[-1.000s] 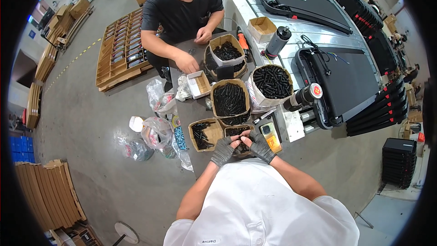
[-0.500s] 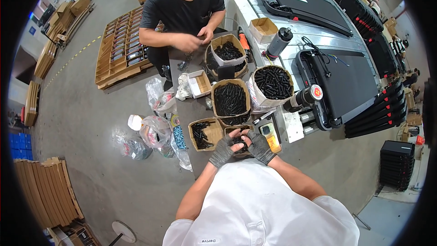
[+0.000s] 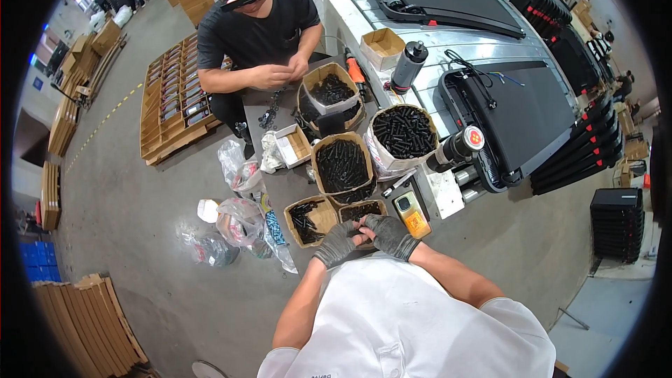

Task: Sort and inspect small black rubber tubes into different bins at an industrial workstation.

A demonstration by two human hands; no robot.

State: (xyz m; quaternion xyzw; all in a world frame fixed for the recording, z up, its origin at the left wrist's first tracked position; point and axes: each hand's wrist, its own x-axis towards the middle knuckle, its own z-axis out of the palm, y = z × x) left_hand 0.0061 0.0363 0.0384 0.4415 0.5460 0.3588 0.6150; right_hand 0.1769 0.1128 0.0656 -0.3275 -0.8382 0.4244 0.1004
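My left hand (image 3: 336,245) and my right hand (image 3: 392,236), both in grey fingerless gloves, meet at the near table edge. Their fingertips are pressed together, and whatever is between them is hidden. Just beyond is a small carton (image 3: 380,205) of tiny dark pieces, partly covered by my hands. To its left stands an open carton (image 3: 323,215) with black cylindrical parts (image 3: 302,222) along one side. A fuller carton (image 3: 318,168) of black cylindrical parts (image 3: 343,164) sits farther back. A phone in a yellow case (image 3: 413,217) lies right of my right hand.
Across the table a co-worker (image 3: 259,35) bends over small parts, both hands together. A lined box (image 3: 392,161) of black parts and a dark cylindrical tool (image 3: 458,148) stand right. Plastic bags (image 3: 241,222) lie left. Black machine panels (image 3: 518,119) rest on the roller conveyor.
My fingers, spread and curved over the near carton before, are now drawn together closer to me. The co-worker's hands have come together. The whole view has shifted slightly.
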